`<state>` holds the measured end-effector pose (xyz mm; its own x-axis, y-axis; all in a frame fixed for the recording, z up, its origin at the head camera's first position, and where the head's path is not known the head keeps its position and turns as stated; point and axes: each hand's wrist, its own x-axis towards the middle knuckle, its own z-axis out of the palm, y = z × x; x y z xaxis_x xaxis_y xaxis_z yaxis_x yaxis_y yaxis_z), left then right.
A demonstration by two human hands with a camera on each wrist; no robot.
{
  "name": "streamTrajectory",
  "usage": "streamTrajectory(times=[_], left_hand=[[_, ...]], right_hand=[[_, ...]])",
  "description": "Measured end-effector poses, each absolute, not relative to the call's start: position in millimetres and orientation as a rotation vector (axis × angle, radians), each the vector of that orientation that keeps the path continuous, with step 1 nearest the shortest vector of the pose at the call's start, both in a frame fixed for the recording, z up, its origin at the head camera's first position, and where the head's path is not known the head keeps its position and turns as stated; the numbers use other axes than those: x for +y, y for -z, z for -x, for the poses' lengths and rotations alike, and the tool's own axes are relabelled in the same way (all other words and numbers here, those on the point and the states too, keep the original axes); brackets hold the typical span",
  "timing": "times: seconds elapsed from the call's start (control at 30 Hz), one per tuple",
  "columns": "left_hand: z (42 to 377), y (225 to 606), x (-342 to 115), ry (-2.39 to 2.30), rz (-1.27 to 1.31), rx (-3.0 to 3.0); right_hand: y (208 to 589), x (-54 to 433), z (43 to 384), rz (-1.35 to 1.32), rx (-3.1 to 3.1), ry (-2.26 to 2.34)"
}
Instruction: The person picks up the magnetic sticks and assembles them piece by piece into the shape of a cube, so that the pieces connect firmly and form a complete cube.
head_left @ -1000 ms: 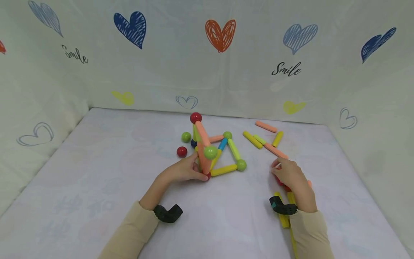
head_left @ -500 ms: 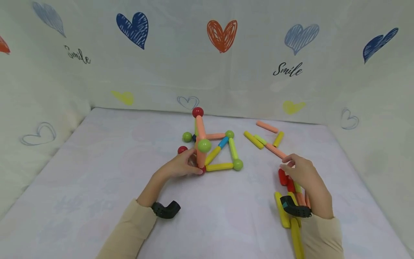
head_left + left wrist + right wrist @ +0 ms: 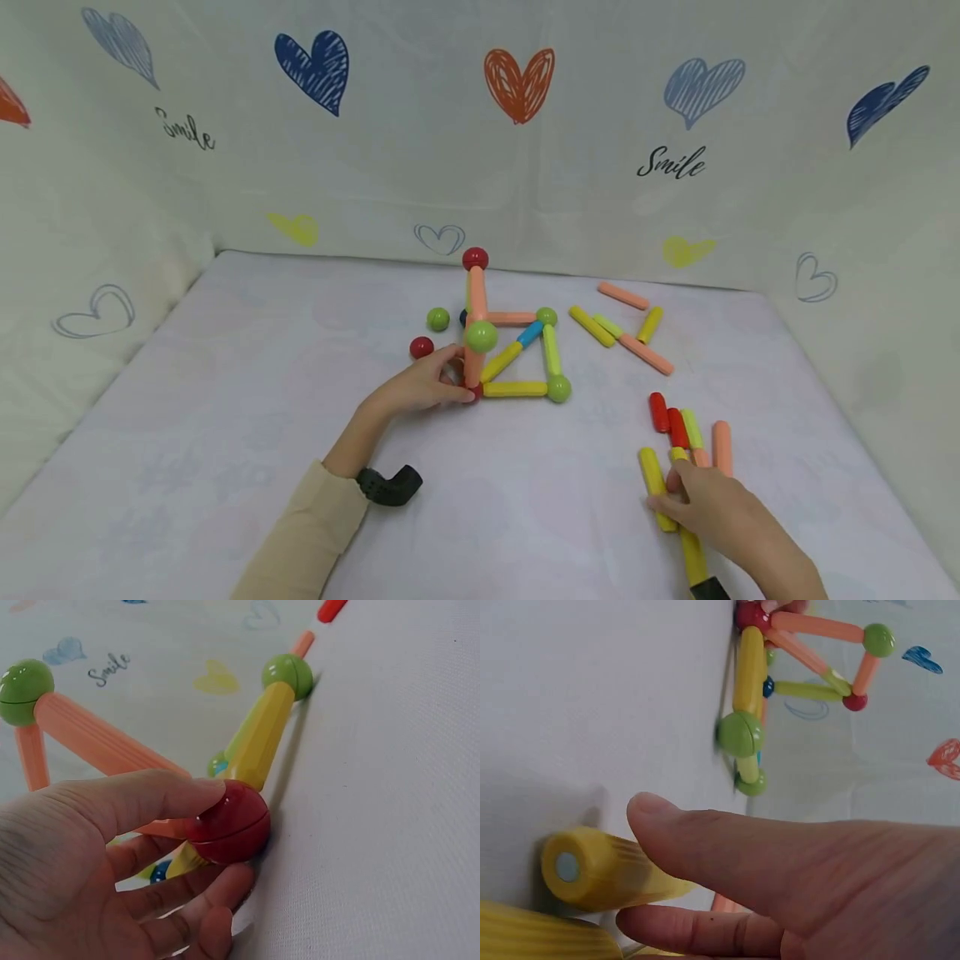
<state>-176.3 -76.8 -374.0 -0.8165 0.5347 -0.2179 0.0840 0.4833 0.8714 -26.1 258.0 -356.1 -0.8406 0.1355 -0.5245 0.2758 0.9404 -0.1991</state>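
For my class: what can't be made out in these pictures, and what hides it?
Head view: most of the blue ball, behind the frame's pink sticks.
Left wrist view: part of the red ball, covered by the left hand pinching it.
Left wrist view: one end of a red stick, cut off by the top edge.
Right wrist view: part of the yellow stick, behind the right hand; whether it is gripped is unclear.

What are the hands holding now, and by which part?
Left hand: the stick frame, by the red ball at its near base corner. Right hand: at a yellow stick; whether it grips cannot be told.
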Motion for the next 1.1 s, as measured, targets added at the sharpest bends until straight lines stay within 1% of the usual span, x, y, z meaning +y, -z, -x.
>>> streamTrajectory(times=[0.17, 0.3, 0.4, 0.57, 0.67, 0.8, 0.9, 1.0, 1.1], left_hand=[[176.2, 373.7, -76.5, -1.257, -0.519, 2.26], [175.1, 370.7, -76.0, -1.207, -0.519, 2.242], [174.2, 367.2, -76.6, -1.155, -0.516, 2.236], [170.4, 355.7, -84.1, -1.049, -0.491, 2.272], [165.3, 340.4, -92.0, -1.033, -0.507, 2.346], [153.8, 313.0, -99.5, -1.148, -0.678, 2.463], [143.1, 299.8, -97.2, -1.234, -0.805, 2.532], [134.5, 296.9, -87.9, -1.219, -0.839, 2.627], [130.3, 299.3, -78.2, -1.181, -0.842, 2.711]], right_hand=[[364.8, 255.2, 19.7, -0.285, 2.623, 0.276], [364.4, 251.5, 23.9, -0.319, 2.612, 0.246], [358.8, 249.4, 27.8, -0.293, 2.655, 0.263], [336.1, 243.1, 34.5, -0.223, 2.765, 0.388], [318.1, 236.1, 40.9, -0.157, 2.851, 0.455], [292.9, 223.7, 51.2, 0.012, 2.999, 0.584], [274.5, 210.2, 58.5, 0.139, 3.058, 0.683], [262.4, 195.1, 64.8, 0.238, 3.076, 0.763], [259.4, 181.0, 70.2, 0.295, 3.072, 0.852]])
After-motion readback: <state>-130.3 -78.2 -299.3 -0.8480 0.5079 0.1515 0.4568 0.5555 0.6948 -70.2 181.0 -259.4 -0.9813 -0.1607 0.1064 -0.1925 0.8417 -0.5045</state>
